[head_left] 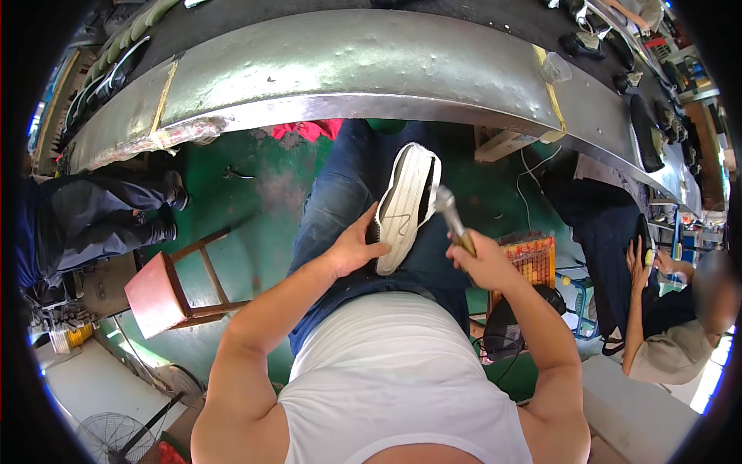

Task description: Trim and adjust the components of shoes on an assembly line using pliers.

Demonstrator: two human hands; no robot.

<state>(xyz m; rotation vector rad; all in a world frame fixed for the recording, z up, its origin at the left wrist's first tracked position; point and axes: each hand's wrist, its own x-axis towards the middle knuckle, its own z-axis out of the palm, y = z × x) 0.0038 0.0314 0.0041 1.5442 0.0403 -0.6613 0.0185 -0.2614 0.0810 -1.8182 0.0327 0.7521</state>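
A shoe (403,207) with a white ribbed sole lies sole-up on my lap, over blue jeans. My left hand (357,246) grips its near end, thumb on the sole's edge. My right hand (481,263) is closed around the handle of a small hammer (450,215). The hammer's metal head sits close to the right edge of the sole, near the shoe's middle.
A long curved metal workbench (348,69) runs across the top, with dark shoes (645,124) lined along its right part. A red wooden stool (166,290) stands at my left. Another person (672,325) sits at my right, and someone's legs (100,220) show at left. The floor is green.
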